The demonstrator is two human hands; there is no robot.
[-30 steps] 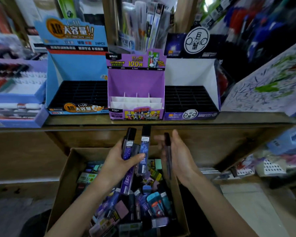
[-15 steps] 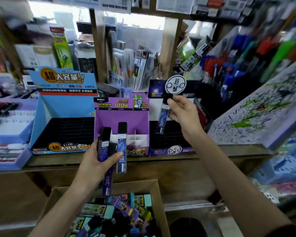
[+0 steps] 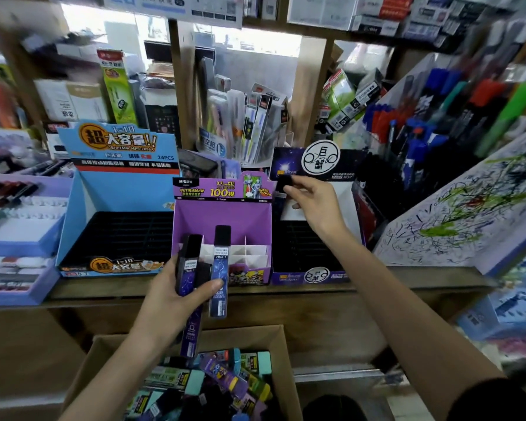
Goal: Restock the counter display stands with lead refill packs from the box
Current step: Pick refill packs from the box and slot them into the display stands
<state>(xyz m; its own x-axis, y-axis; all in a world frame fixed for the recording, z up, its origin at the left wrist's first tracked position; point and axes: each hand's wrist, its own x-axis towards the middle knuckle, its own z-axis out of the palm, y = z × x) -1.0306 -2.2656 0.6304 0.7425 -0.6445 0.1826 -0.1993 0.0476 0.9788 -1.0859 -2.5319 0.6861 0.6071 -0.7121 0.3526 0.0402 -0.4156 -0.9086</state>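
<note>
Black-capped refill pack (image 3: 283, 183) in fingertip pinch of right hand (image 3: 316, 208); more packs (image 3: 220, 268) under curled thumb of left hand (image 3: 170, 302).

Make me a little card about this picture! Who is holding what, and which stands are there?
cardboard box: below the counter, holds many mixed packs
blue stand: left, black grid tray
purple stand: middle, white dividers
dark stand: right, round logo on top, black grid tray
left hand: grips several lead refill packs, upright, in front of the purple stand
right hand: pinches a single pack by its black cap, over the dark stand
</note>
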